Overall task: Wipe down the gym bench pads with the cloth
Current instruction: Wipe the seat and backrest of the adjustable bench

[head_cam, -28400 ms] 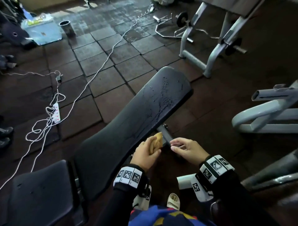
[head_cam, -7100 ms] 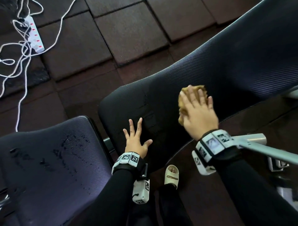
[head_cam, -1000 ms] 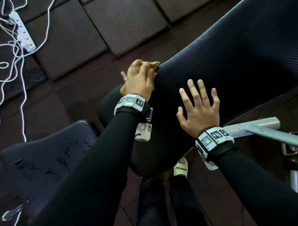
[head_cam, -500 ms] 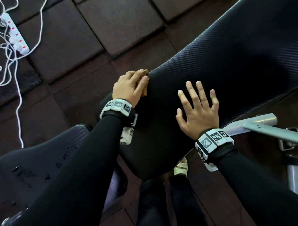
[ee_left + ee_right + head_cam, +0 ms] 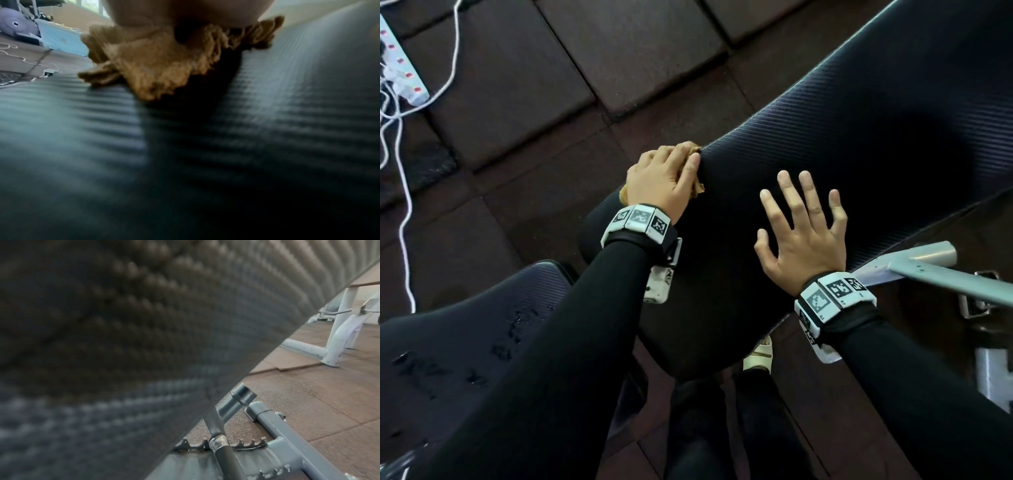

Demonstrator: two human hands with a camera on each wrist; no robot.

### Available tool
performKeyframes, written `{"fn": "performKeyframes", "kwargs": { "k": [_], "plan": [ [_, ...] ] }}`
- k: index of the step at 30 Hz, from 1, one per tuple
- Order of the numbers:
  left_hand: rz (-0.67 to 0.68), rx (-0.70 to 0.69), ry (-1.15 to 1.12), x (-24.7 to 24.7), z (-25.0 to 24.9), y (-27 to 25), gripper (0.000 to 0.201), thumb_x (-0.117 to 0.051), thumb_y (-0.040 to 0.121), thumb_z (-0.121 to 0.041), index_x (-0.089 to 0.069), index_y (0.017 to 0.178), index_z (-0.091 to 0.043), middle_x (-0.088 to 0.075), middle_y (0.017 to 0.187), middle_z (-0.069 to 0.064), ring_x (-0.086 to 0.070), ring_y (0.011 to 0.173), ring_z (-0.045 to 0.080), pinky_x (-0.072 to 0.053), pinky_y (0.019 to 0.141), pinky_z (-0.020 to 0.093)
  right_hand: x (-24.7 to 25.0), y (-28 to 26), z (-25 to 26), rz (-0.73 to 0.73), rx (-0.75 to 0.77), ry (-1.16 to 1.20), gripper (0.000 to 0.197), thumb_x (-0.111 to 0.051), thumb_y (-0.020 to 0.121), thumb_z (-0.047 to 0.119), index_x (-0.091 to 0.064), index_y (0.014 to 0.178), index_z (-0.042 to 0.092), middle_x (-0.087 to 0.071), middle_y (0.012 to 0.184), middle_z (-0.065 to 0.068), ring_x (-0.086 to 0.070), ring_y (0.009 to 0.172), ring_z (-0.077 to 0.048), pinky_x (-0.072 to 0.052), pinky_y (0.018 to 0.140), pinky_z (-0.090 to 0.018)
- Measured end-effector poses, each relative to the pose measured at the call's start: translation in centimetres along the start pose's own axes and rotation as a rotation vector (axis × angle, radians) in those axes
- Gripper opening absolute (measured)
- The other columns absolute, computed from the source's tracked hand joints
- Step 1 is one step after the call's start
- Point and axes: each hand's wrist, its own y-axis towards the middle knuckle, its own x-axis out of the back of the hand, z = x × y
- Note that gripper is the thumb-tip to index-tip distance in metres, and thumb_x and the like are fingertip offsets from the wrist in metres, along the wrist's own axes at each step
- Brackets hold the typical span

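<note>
The black ribbed back pad (image 5: 859, 137) runs from the top right down to the centre. My left hand (image 5: 664, 174) grips the tan cloth (image 5: 690, 149) against the pad's left edge, fingers curled over the side. The left wrist view shows the bunched cloth (image 5: 160, 65) under the palm, lying on the pad (image 5: 205, 162). My right hand (image 5: 801, 219) lies flat on the pad with fingers spread, holding nothing. The seat pad (image 5: 448, 342) at lower left carries water droplets. In the right wrist view only the pad (image 5: 123, 337) shows; the hand is out of sight.
The grey bench frame bar (image 5: 928, 270) juts out right of my right wrist, and its toothed adjuster (image 5: 277, 434) lies under the pad. A white power strip (image 5: 404, 75) with cables lies on the rubber floor tiles at top left. My sandalled foot (image 5: 758, 356) stands below the pad.
My left hand has slid the cloth a short way along the pad's left edge toward me and wrapped over the side. The right hand stays flat in place.
</note>
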Motion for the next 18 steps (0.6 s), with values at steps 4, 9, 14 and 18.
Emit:
{"fn": "performKeyframes", "kwargs": {
  "k": [4,9,14,18],
  "plan": [
    [-0.025,0.087,-0.020,-0.3,4.0,-1.2,0.038,-0.028,0.098,-0.050,-0.053,0.123,-0.037,-0.056,0.125,-0.010,-0.041,0.123,0.020,-0.029,0.100,0.040,-0.1,-0.1,0.0,0.005,-0.001,-0.001,0.050,-0.043,0.089,0.037,-0.044,0.137,0.022,-0.032,0.152,-0.004,-0.020,0.143,-0.024,-0.014,0.114,-0.051],
    [-0.039,0.212,-0.103,-0.8,8.4,-2.5,0.044,-0.021,0.093,-0.059,-0.049,0.123,-0.044,-0.051,0.129,-0.011,-0.039,0.124,0.020,-0.030,0.099,0.046,-0.2,-0.1,-0.1,-0.004,-0.001,-0.013,0.050,-0.043,0.089,0.038,-0.043,0.137,0.022,-0.031,0.152,-0.004,-0.019,0.143,-0.023,-0.013,0.114,-0.050],
    [-0.134,0.378,-0.156,-1.4,11.2,-4.3,0.053,-0.021,0.088,-0.061,-0.055,0.122,-0.039,-0.057,0.124,-0.003,-0.044,0.121,0.023,-0.036,0.096,0.049,-0.2,-0.2,-0.1,0.002,0.000,-0.023,0.051,-0.043,0.089,0.038,-0.042,0.138,0.023,-0.030,0.152,-0.003,-0.018,0.143,-0.023,-0.012,0.115,-0.049],
    [-0.165,0.439,-0.209,-2.0,13.3,-5.5,0.054,-0.026,0.091,-0.054,-0.057,0.126,-0.026,-0.058,0.124,0.010,-0.048,0.119,0.032,-0.037,0.099,0.044,-0.3,-0.1,-0.1,0.009,0.004,-0.031,0.051,-0.041,0.090,0.040,-0.042,0.138,0.023,-0.030,0.152,-0.003,-0.018,0.143,-0.023,-0.012,0.114,-0.049]
  ]
}}
